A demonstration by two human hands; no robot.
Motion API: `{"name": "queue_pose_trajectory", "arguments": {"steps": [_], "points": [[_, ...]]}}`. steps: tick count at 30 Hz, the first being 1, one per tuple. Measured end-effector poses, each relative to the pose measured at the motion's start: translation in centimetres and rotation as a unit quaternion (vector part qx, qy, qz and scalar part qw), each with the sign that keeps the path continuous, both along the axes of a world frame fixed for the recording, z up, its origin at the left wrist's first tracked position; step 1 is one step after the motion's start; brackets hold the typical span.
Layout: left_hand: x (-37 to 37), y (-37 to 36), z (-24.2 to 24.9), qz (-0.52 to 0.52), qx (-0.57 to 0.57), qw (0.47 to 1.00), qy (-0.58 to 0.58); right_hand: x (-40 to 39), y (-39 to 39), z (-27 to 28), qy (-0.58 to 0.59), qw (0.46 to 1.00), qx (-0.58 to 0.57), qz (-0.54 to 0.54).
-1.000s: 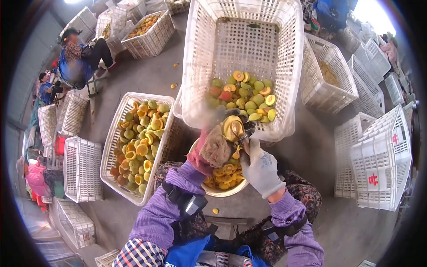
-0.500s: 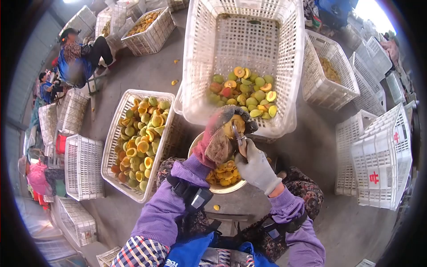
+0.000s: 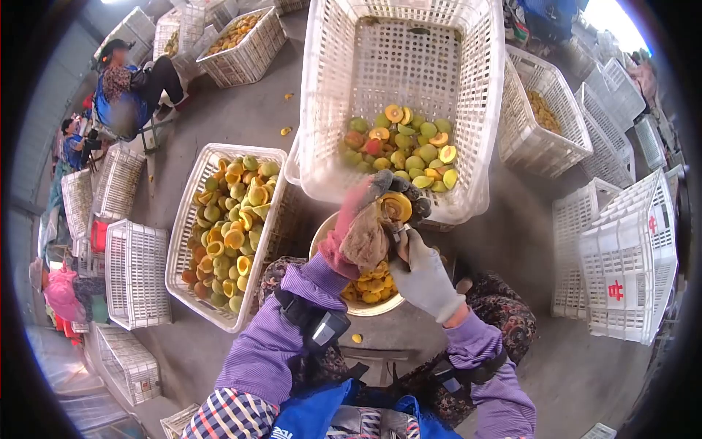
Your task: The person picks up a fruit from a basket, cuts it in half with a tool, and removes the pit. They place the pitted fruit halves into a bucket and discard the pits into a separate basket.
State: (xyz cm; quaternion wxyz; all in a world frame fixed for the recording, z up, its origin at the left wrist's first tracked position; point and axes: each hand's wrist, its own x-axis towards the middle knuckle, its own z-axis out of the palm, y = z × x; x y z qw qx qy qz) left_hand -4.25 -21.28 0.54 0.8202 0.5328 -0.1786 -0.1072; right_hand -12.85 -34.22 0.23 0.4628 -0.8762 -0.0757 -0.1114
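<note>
My left hand, in a worn pink and brown glove, grips a halved yellow fruit with its cut face up. My right hand, in a grey glove, holds a small metal tool just under that fruit half. Both hands hover over a round white bowl on my lap, filled with yellow fruit halves. Purple sleeves cover both arms.
A tilted white crate ahead holds green and orange fruit. Another white crate at my left is full of halves. Several more crates stand right and left. Two seated people work at the far left. A fruit piece lies by my knees.
The left hand has turned the fruit half so its cut face shows more. The right hand with the tool has stayed close beneath it, shifting slightly.
</note>
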Motion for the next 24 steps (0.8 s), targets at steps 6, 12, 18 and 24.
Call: {"name": "queue_pose_trajectory", "arguments": {"steps": [6,12,18,24], "points": [[0.1,-0.7,1.3,-0.105,-0.226,0.957,0.151,-0.1,-0.8,4.6,0.352,0.866,0.342,0.092],[0.2,-0.5,0.7,-0.119,-0.235,0.945,0.197,0.4,-0.9,-1.4,0.072,0.983,0.116,0.126],[-0.9,-0.2,2.6,-0.039,-0.152,0.977,0.147,0.6,-0.9,5.2,0.400,0.833,0.349,0.156],[-0.1,0.6,1.4,-0.101,-0.130,0.979,0.119,1.0,-0.4,2.8,0.305,0.915,0.216,0.152]]}}
